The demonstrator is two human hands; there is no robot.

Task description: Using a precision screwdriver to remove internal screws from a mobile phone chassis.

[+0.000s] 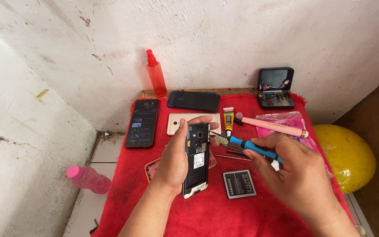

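Left hand [174,160] clamped round opened phone [197,159] — light, fragile, best held by edges; right hand [292,169] pinched screwdriver [253,148].

I had one head camera, looking steeply down, close over the red cloth [224,219], facing the white wall [224,39]

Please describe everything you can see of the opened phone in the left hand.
The opened phone is black, its back cover off, showing an empty battery bay with a white label and circuit parts near the top. The left hand holds it upright above the red cloth, fingers curled over its top edge. The screwdriver in the right hand points at its upper right side.
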